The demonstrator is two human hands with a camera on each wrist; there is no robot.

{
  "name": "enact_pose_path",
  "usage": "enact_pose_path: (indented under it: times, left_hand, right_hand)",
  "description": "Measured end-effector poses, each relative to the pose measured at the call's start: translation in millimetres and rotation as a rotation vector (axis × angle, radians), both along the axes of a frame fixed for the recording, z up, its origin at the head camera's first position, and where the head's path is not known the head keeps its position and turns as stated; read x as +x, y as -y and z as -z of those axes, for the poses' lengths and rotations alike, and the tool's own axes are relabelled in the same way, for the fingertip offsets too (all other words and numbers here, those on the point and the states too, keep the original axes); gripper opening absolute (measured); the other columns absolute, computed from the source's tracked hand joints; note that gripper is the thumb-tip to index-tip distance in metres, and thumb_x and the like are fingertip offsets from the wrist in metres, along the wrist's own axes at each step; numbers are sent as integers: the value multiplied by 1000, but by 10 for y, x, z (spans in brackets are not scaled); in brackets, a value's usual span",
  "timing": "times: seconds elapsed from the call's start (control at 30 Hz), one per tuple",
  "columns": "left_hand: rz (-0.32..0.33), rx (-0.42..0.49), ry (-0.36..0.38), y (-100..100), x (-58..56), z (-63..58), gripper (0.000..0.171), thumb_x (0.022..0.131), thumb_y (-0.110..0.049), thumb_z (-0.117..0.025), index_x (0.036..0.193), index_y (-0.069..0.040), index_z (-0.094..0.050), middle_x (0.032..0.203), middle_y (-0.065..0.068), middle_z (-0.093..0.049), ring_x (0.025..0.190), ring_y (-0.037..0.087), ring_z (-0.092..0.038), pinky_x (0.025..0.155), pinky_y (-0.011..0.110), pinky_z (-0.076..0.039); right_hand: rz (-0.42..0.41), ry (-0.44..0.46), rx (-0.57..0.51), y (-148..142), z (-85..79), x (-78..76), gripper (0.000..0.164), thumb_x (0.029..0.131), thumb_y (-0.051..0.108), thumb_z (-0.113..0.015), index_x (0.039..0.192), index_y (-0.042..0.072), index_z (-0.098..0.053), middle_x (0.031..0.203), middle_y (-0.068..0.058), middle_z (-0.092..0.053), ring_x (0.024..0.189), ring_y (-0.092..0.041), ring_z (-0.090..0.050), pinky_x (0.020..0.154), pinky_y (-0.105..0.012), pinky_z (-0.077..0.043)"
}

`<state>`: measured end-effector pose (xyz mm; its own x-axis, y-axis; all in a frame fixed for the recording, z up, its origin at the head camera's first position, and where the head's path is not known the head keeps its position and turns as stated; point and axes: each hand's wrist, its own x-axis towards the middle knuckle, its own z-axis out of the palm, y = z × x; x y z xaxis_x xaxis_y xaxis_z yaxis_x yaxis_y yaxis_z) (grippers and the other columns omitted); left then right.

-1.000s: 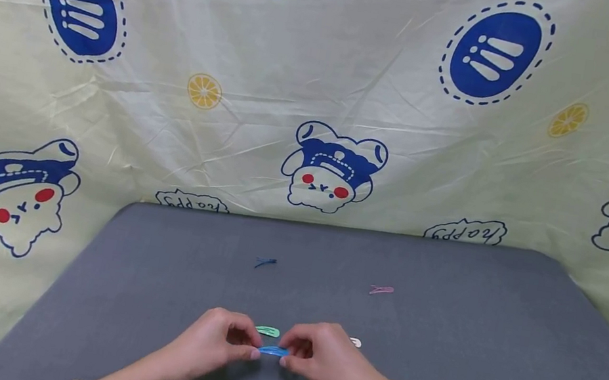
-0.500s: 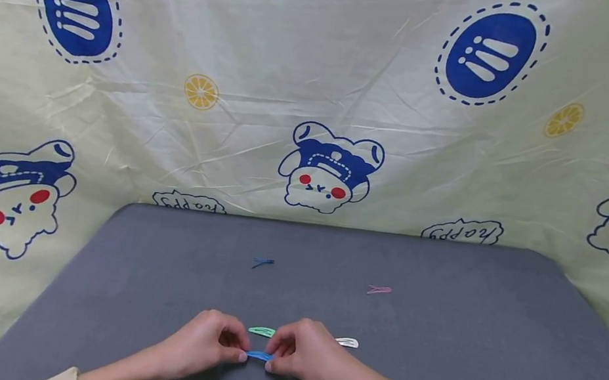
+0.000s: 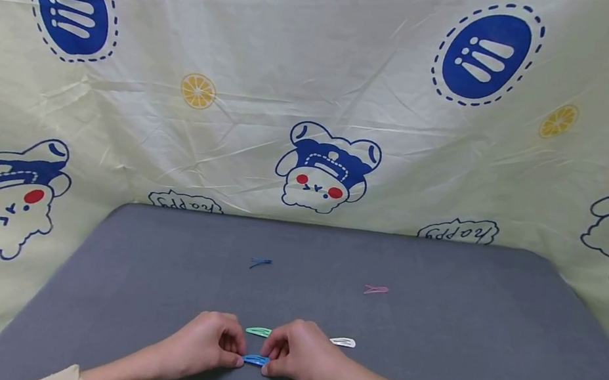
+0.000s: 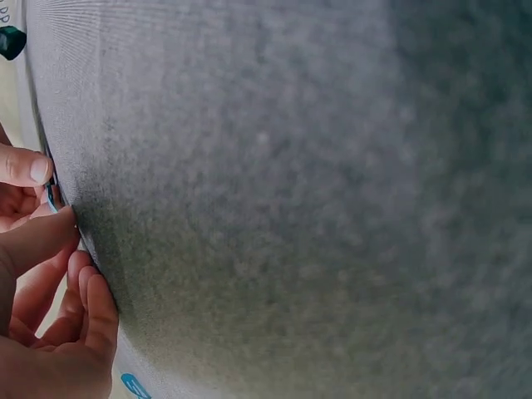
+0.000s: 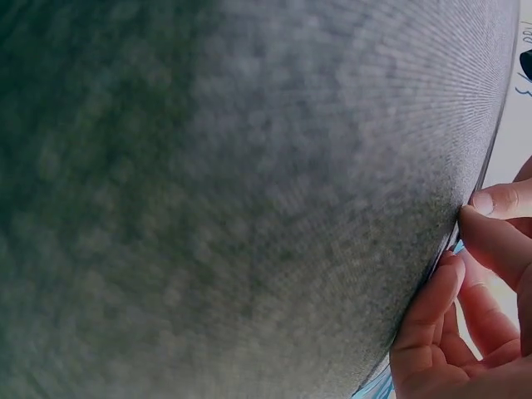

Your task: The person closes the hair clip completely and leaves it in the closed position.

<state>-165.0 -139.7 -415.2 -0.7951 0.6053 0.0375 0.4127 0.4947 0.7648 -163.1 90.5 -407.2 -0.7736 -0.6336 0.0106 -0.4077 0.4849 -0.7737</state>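
Pinched at both ends

The left hand (image 3: 209,340) pinches the bright blue clip (image 3: 256,360) by its left end, on or just above the table (image 3: 440,318); the green clip (image 3: 257,331) lies just beyond; the right hand (image 3: 303,355) pinches the other end; uneven finger pressure could spring the clip loose.

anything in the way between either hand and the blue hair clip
Nothing visible: the left hand and right hand pinch the blue snap hair clip at opposite ends. The green snap hair clip lies beyond it, not between.
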Motion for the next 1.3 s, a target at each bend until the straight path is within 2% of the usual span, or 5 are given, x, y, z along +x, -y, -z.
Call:
enact_pose_path:
  times: [0.47,0.83,1.0,1.17,1.3]
  left_hand:
    - [-16,3,-43,1,21,1,15,78,-5,-81,78,-16,-70,75,-10,-57,66,1,-54,59,22,-48]
    - [-16,11,-33,58,68,-6,10,82,-11,-80,87,-14,-72,81,-10,-60,72,2,-57,65,22,-50]
    - [-35,18,-42,119,89,-63,9,84,-10,-78,91,-12,-73,85,-8,-63,76,3,-60,68,24,-52]
    - [-94,27,-87,193,29,-151,12,84,-6,-76,95,-8,-74,90,-3,-67,79,5,-62,71,26,-53]
    - [-159,20,-89,256,-110,-262,14,86,-8,-75,100,-6,-73,92,0,-69,81,9,-62,73,27,-53]
  right_hand:
    - [3,-42,11,9,20,-4,13,75,12,-84,81,17,-74,64,17,-59,59,4,-55,56,-19,-46]
    - [-19,56,-7,-58,-49,56,13,81,12,-81,92,14,-74,74,15,-63,67,1,-59,63,-20,-49]
    - [5,38,-36,-122,-118,92,12,85,16,-79,96,14,-74,79,15,-62,70,-1,-59,64,-21,-49]
    - [30,-11,-51,-156,-206,45,17,87,22,-76,103,14,-73,84,15,-63,77,-4,-59,71,-24,-50]
    - [41,-24,-36,-148,-259,-72,21,90,25,-74,108,15,-73,89,15,-63,83,-5,-58,77,-26,-50]
